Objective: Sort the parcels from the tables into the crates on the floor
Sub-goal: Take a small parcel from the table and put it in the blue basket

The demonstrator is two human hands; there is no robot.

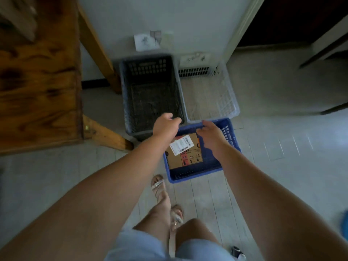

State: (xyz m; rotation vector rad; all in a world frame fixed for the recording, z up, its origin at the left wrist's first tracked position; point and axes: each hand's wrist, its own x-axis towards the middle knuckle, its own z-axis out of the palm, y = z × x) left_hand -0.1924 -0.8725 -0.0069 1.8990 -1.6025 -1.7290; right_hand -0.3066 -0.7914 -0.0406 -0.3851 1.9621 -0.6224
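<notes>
Left hand [165,125] and right hand [209,133] hovered empty, fingers loosely curled, over the parcel [185,151] in the blue crate [195,176]

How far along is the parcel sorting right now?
One cardboard parcel lies in the blue crate, so that one looks sorted. Nothing is in hand: the left hand and right hand hover empty above the crates. The dark crate and white crate hold no parcels; what remains on the wooden table is too blurred to tell.

The parcel [185,149] lies in the lower-centre crate [195,177]. Above it, the left crate [148,66] and right crate [230,98] adjoin, right of the counter [37,81].
</notes>
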